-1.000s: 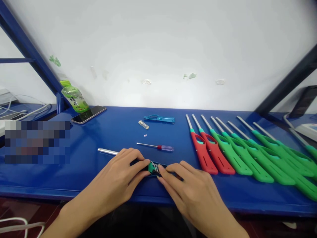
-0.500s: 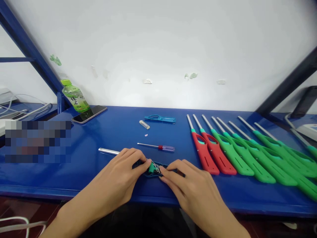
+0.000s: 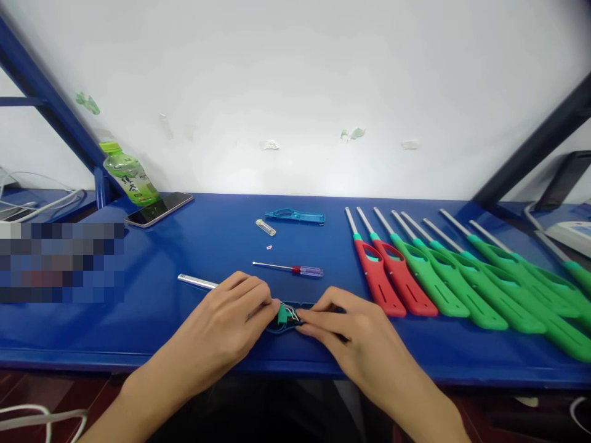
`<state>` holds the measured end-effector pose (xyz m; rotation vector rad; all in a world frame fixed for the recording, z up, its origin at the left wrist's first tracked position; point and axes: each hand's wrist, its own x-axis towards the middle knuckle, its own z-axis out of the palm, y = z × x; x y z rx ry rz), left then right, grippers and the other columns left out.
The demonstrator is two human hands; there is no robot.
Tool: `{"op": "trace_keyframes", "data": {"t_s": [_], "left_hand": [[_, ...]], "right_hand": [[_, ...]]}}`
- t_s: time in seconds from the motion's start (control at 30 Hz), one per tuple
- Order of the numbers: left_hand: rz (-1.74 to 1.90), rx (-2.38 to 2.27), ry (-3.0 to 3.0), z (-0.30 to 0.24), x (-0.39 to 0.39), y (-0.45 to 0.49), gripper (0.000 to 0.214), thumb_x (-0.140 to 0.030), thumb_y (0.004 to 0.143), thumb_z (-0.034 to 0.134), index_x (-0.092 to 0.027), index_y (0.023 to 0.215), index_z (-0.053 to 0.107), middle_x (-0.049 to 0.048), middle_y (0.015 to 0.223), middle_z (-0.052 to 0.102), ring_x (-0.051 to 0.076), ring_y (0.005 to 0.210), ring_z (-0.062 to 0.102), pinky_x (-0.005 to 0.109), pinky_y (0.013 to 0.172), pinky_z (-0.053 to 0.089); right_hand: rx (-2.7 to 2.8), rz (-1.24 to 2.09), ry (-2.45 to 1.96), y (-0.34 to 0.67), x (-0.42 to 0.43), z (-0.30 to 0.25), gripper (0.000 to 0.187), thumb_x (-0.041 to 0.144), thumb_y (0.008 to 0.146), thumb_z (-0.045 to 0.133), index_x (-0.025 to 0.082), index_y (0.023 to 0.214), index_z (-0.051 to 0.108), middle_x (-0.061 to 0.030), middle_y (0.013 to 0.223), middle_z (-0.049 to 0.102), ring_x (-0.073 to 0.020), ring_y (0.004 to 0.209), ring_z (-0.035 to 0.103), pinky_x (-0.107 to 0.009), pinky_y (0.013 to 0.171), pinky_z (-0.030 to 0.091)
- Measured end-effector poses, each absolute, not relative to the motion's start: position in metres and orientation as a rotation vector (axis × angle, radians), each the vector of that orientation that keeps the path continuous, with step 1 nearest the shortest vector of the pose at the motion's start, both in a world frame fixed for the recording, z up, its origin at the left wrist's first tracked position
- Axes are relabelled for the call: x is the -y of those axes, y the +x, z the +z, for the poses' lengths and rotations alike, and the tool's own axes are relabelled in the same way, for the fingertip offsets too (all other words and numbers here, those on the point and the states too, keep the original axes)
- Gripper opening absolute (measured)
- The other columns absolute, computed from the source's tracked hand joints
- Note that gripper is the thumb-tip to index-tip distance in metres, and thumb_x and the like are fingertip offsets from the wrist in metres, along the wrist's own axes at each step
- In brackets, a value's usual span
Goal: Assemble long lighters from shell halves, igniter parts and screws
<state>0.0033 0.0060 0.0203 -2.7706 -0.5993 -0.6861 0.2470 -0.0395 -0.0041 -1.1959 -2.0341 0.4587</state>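
An opened long-nosed lighter (image 3: 276, 329) with a blue shell lies near the table's front edge, its metal tube (image 3: 196, 282) pointing left. My left hand (image 3: 237, 317) is closed on the lighter, with thumb and fingers beside a green trigger (image 3: 282, 315). My right hand (image 3: 353, 326) pinches at the inner parts by the white wires (image 3: 292, 312); what lies between its fingertips is too small to make out. Just behind lies a screwdriver (image 3: 307, 271) with a clear purple handle. Farther back are a loose blue shell half (image 3: 295, 216) and a small clear fuel tank (image 3: 266, 227).
Two red lighters (image 3: 381, 280) and several green lighters (image 3: 436, 280) lie in a row at the right. A phone (image 3: 159, 209) and a green-capped bottle (image 3: 129, 175) are at the back left. A tiny white piece (image 3: 269, 247) lies behind the screwdriver. A white wall bounds the blue table (image 3: 221, 224).
The view has shifted slightly, so things sit a little farther left and mostly higher. Both hands stay at the opened lighter, with only small finger movements.
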Motion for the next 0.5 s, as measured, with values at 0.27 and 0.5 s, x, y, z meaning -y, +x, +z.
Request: {"op": "trace_keyframes", "data": {"t_s": [0.27,0.5], "left_hand": [[-0.667,0.623,-2.724,0.021,-0.003,0.011,0.039,-0.005,0.112,0.035,-0.009,0.099,0.072,0.0071,0.086,0.062,0.022,0.079,0.057,0.039,0.071,0.044],[-0.794,0.948,-2.867,0.026,-0.008,-0.016,0.032,-0.013,0.112,0.05,-0.026,0.137,0.065,0.0066,0.122,0.068,0.024,0.112,0.063,0.041,0.096,0.048]], "right_hand": [[1.981,0.484,-1.181,0.25,0.038,-0.007,0.023,0.013,0.099,0.074,0.027,0.114,0.086,-0.0007,0.096,0.073,-0.0165,0.082,0.073,-0.029,0.075,0.057],[1.979,0.504,-1.201,0.252,0.038,-0.012,0.021,0.015,0.099,0.074,0.026,0.113,0.085,-0.0018,0.099,0.075,-0.0182,0.085,0.076,-0.029,0.081,0.061]]}}
